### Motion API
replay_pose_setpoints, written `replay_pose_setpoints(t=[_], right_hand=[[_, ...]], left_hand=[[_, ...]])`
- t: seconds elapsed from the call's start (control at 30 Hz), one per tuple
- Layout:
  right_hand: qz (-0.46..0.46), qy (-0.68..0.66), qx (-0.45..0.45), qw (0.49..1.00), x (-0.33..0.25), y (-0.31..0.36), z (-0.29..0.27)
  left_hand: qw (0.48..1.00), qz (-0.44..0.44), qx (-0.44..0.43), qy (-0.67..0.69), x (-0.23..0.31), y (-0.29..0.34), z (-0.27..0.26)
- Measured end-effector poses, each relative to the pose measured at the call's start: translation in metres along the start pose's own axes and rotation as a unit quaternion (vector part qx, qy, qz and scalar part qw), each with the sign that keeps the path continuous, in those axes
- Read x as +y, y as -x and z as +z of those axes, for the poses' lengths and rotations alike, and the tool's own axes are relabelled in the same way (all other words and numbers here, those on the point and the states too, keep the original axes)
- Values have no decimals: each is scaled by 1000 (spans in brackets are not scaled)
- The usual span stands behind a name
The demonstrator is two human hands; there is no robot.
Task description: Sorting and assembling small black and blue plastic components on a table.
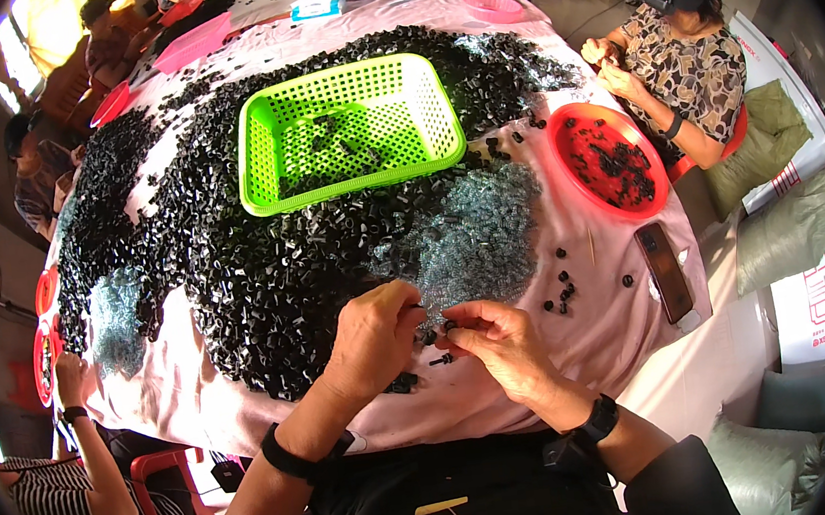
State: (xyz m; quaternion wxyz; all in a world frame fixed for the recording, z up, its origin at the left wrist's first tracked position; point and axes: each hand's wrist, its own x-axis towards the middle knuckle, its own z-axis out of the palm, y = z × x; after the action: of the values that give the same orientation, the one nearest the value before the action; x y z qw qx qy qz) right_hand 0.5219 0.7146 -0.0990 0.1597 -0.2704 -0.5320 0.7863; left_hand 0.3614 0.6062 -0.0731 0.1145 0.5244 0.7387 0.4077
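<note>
Close together over the near edge of the pink cloth are my two hands. My right hand pinches a small black plastic part between thumb and fingertips. My left hand has its fingers closed just beside it; whatever they hold is too small to make out. Right behind my fingers lies a heap of small clear bluish plastic pieces. A wide pile of black plastic parts spreads to the left and beyond. Below my fingertips, a loose black piece rests on the cloth.
A green plastic basket with some black parts stands on the pile. To the right are a red basin with black parts and a phone. Another clear heap lies left. Co-workers sit around the table, one at right.
</note>
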Motion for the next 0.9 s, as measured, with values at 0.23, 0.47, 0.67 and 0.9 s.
replay_pose_setpoints(t=[0.23,0.47,0.67,0.9], right_hand=[[-4,-27,-5,1000,5,-2,2],[18,-25,5,1000,0,0,4],[13,-27,6,1000,5,-1,4],[27,-51,7,998,0,1,5]], left_hand=[[998,47,-12,27,23,4,2],[999,43,21,11,26,10,10],[998,38,56,19,26,10,13],[995,84,55,-16,30,11,11]])
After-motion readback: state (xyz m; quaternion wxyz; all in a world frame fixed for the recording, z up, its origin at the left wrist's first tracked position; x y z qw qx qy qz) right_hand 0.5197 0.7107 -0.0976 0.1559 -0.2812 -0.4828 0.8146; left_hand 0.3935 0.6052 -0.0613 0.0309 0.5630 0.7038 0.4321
